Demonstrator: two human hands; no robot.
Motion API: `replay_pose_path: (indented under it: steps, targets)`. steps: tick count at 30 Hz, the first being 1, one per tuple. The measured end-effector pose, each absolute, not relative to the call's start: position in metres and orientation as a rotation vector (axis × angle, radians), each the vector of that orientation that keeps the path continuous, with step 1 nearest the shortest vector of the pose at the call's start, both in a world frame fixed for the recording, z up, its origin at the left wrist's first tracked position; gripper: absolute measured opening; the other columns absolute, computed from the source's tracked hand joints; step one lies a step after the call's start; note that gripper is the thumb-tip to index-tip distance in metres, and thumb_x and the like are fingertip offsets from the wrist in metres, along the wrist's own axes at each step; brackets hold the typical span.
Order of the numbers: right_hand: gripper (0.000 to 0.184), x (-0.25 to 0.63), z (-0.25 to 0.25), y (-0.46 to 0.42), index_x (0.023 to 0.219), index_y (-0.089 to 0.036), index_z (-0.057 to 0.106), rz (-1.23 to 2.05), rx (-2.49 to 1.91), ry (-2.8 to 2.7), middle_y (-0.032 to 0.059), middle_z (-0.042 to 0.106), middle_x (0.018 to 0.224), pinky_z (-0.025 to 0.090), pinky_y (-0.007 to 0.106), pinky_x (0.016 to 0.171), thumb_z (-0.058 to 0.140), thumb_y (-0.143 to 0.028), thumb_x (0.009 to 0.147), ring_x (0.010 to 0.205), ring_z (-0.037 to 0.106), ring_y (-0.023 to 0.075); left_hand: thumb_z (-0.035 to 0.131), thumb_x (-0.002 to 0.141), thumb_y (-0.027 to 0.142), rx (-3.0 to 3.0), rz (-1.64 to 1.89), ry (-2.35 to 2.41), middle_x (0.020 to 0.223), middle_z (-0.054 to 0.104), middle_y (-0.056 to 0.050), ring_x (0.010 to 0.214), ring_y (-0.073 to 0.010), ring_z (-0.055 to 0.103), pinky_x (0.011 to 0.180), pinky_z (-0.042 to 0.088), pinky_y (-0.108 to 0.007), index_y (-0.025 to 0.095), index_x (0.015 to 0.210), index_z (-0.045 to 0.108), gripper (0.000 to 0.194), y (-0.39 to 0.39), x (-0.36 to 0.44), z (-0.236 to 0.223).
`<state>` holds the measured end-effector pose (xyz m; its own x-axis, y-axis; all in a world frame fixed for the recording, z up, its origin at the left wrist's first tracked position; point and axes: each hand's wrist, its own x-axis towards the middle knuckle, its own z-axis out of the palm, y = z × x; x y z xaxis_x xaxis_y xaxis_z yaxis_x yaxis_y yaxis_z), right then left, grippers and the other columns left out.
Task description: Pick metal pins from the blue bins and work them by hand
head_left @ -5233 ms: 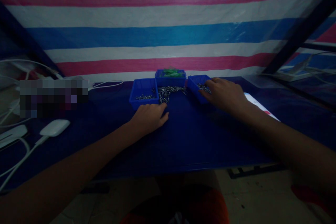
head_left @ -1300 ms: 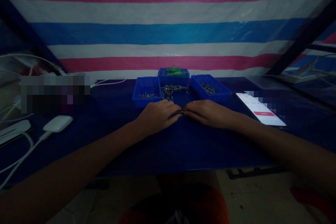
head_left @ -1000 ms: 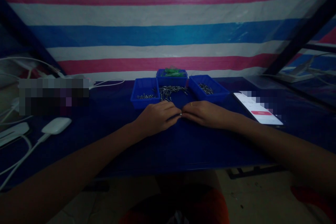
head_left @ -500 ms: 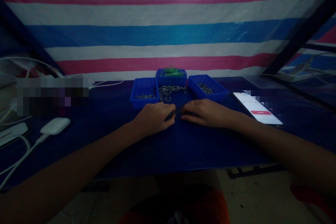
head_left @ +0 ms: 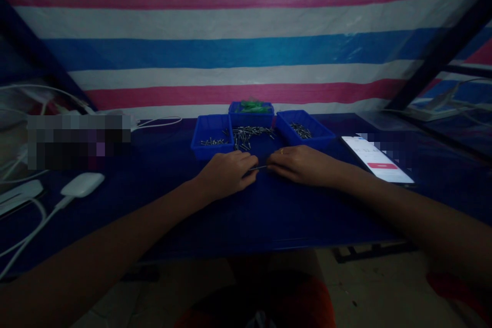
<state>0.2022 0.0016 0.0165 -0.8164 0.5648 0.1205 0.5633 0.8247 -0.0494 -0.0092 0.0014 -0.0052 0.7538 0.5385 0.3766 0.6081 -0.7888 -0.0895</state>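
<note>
A thin metal rod [head_left: 261, 167] spans the small gap between my hands, low over the blue table. Its left end is pinched by my left hand [head_left: 227, 173], its right end by the fingertips of my right hand [head_left: 302, 164]. Both ends are hidden in the fingers. Beyond the hands lies a loose pile of short, dark metal rod-like pieces [head_left: 251, 132]. Left of the pile, a blue bin [head_left: 212, 151] holds several small metal pieces. More of these lie in the right blue bin [head_left: 321, 139]. Green items [head_left: 251, 106] fill the back bin [head_left: 235, 111].
A lit phone [head_left: 374, 156] lies on the table [head_left: 269, 215] by my right forearm. To the left are a white charger [head_left: 82, 185], white cables and a blurred-out patch. A striped plastic sheet [head_left: 246, 51] hangs behind the table.
My right hand has left the right bin and come to the middle, meeting my left hand. In the last second the hands closed together, then drew slightly apart, baring the rod.
</note>
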Motion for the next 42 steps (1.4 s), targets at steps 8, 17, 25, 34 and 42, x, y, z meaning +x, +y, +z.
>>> replay_pose_path:
  steps: [8, 17, 25, 34, 42]
  targets:
    - [0.02, 0.2041, 0.0186, 0.0034, 0.084, -0.015, 0.054, -0.025, -0.982, -2.84, 0.0044, 0.057, 0.074, 0.038, 0.027, 0.061, 0.036, -0.024, 0.088, 0.066, 0.052, 0.0137, 0.042, 0.084, 0.028, -2.701, -0.5, -1.021, 0.072, 0.06, -0.001, 0.068, -0.0123, 0.055, 0.053, 0.037, -0.023, 0.017, 0.079, 0.056, 0.018, 0.0028, -0.0095, -0.0037]
    - [0.018, 0.205, 0.0173, 0.0055, 0.082, -0.016, 0.053, 0.014, -0.971, -2.868, 0.0033, 0.056, 0.072, 0.037, 0.027, 0.06, 0.039, -0.026, 0.087, 0.065, 0.052, 0.0136, 0.044, 0.083, 0.023, -2.721, -0.515, -0.977, 0.076, 0.06, 0.0, 0.07, -0.0124, 0.056, 0.054, 0.037, -0.022, 0.017, 0.081, 0.053, 0.012, 0.0025, -0.0103, -0.0025]
    - [0.015, 0.204, 0.0189, 0.0016, 0.082, -0.016, 0.054, 0.022, -0.982, -2.875, 0.0034, 0.057, 0.073, 0.036, 0.026, 0.061, 0.041, -0.023, 0.086, 0.066, 0.052, 0.0131, 0.044, 0.082, 0.02, -2.736, -0.487, -0.97, 0.076, 0.06, 0.0, 0.069, -0.0117, 0.055, 0.055, 0.038, -0.022, 0.017, 0.081, 0.052, 0.009, 0.0025, -0.0104, -0.0024]
    - [0.018, 0.2039, 0.0171, 0.0027, 0.083, -0.016, 0.053, 0.001, -1.0, -2.87, 0.0033, 0.056, 0.071, 0.037, 0.027, 0.059, 0.037, -0.023, 0.087, 0.064, 0.051, 0.0133, 0.039, 0.088, 0.027, -2.708, -0.495, -0.985, 0.077, 0.061, -0.003, 0.072, -0.0133, 0.056, 0.058, 0.04, -0.024, 0.015, 0.086, 0.055, 0.02, 0.0028, -0.01, -0.0042]
    - [0.02, 0.2037, 0.0167, 0.0021, 0.084, -0.016, 0.054, 0.029, -0.991, -2.861, 0.0038, 0.056, 0.072, 0.037, 0.027, 0.059, 0.036, -0.024, 0.088, 0.063, 0.051, 0.0132, 0.032, 0.092, 0.029, -2.642, -0.451, -0.989, 0.068, 0.059, -0.002, 0.063, -0.013, 0.056, 0.051, 0.036, -0.023, 0.015, 0.08, 0.055, 0.029, 0.0011, -0.0085, -0.0044]
